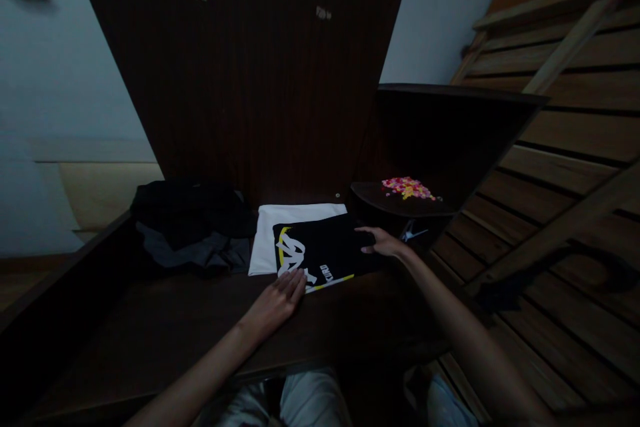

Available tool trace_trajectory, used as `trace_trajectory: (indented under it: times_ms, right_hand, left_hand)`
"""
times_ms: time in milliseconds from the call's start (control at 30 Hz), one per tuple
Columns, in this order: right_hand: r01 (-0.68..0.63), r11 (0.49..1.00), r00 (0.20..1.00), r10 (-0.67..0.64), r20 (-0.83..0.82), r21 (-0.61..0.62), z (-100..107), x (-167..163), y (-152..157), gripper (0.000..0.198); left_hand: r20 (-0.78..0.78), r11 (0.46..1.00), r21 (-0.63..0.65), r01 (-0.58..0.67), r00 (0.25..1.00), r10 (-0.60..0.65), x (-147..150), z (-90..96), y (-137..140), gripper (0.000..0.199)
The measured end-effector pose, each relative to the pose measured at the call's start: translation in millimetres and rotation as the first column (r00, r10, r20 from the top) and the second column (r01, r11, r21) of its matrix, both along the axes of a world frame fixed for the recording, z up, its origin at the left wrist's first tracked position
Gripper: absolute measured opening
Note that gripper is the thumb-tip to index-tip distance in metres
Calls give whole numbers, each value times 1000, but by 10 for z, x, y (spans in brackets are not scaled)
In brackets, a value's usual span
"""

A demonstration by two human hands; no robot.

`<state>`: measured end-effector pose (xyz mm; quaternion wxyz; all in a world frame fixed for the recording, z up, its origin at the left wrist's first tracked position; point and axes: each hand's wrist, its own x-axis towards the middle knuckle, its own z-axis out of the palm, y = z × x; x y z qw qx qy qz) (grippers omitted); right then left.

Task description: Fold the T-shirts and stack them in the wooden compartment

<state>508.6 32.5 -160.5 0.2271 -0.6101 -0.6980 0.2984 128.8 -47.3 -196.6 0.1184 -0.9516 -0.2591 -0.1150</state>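
Note:
A folded black shirt point(320, 247) with white lettering and a yellow stripe lies on the dark wooden surface, partly over a folded white cloth point(263, 240). My left hand point(285, 290) rests flat on the shirt's near left corner, fingers stretched out over the print. At the shirt's right side is my right hand point(383, 241), its thumb and fingers apart, touching the black fabric. To the left sits a heap of black and grey clothes point(195, 220).
A tall dark wooden panel point(250, 80) rises behind the clothes. On the right, a small corner shelf point(370, 197) bears a pile of pink, red and yellow bits point(407, 188). Wooden slats point(560, 173) stand farther right, and a raised edge point(65, 267) borders the left.

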Motion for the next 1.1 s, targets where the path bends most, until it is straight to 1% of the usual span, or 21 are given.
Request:
trace_trajectory:
  times_ms: [67, 133, 200, 233, 267, 300, 333, 367, 400, 433, 467, 500, 533, 600, 633, 667, 700, 767, 900, 1000, 1100]
  right_hand:
    - [7, 1000, 1000, -7, 2, -12, -4, 8, 8, 66]
    - [15, 999, 1000, -16, -27, -37, -6, 7, 12, 69]
    - [43, 997, 995, -48, -85, -62, -8, -5, 13, 74]
    - [69, 995, 990, -78, -116, -79, -9, -15, 13, 76]
    - [104, 990, 983, -117, -141, -100, -11, -27, 14, 79]
    - [144, 982, 974, -163, -159, -126, -12, -40, 16, 80]
    - [185, 970, 963, -211, -169, -156, -13, -52, 18, 81]
    - [222, 958, 951, -254, -175, -184, -13, -64, 22, 81]
    - [254, 946, 940, -291, -178, -203, -11, -75, 27, 80]
    - [283, 936, 930, -321, -176, -211, -6, -83, 33, 79]
    - [316, 926, 921, -351, -168, -207, 1, -90, 39, 76]
    - [351, 916, 912, -382, -151, -196, 13, -95, 45, 73]
    - [385, 905, 903, -409, -129, -179, 28, -99, 50, 67]
    - [423, 890, 892, -443, -97, -173, 63, -109, 54, 53]
    - [422, 886, 890, -445, -95, -194, 81, -118, 53, 46]
    - [411, 883, 891, -442, -102, -227, 97, -129, 50, 40]
    - [397, 880, 893, -436, -113, -261, 110, -143, 46, 37]
    - [383, 872, 892, -435, -121, -306, 124, -178, 40, 35]
    - [402, 871, 884, -450, -129, -284, 118, -233, 34, 37]
    - [399, 876, 885, -445, -139, -270, 121, -242, 29, 37]
    - [398, 872, 881, -450, -147, -284, 149, -249, 24, 36]
  left_hand:
    - [-16, 997, -78, 17, 1000, -18, -28, 52, -11, 49]
    - [-9, 981, -192, 41, 999, -43, -54, 142, -25, 47]
    - [40, 946, -318, 71, 997, -61, -78, 258, -34, 42]
    - [88, 926, -371, 70, 995, -40, -88, 315, -33, 39]
    - [151, 910, -412, 47, 988, 17, -96, 366, -27, 37]
    - [225, 897, -443, 0, 968, 111, -103, 407, -11, 35]
    - [300, 880, -471, -67, 925, 231, -108, 434, 14, 34]
    - [367, 851, -506, -139, 858, 359, -112, 450, 51, 35]
    - [415, 808, -556, -195, 777, 474, -115, 454, 98, 36]
    - [437, 750, -624, -220, 697, 569, -117, 451, 154, 38]
    - [442, 681, -703, -206, 624, 645, -118, 444, 215, 42]
    - [437, 601, -785, -152, 552, 710, -116, 438, 278, 47]
    - [424, 512, -857, -62, 481, 767, -110, 436, 337, 51]
    - [375, 334, -927, 173, 351, 858, -91, 448, 435, 55]
    - [343, 263, -924, 277, 302, 889, -78, 462, 470, 56]
    - [313, 209, -912, 352, 271, 910, -63, 479, 498, 57]
    - [287, 171, -904, 392, 260, 922, -46, 495, 519, 58]
    - [257, 133, -906, 403, 270, 928, -9, 519, 553, 56]
    - [207, 78, -925, 372, 322, 924, 69, 521, 631, 52]
    - [180, 49, -913, 405, 291, 940, 94, 518, 708, 58]
    - [178, 26, -881, 473, 279, 944, 80, 532, 776, 55]
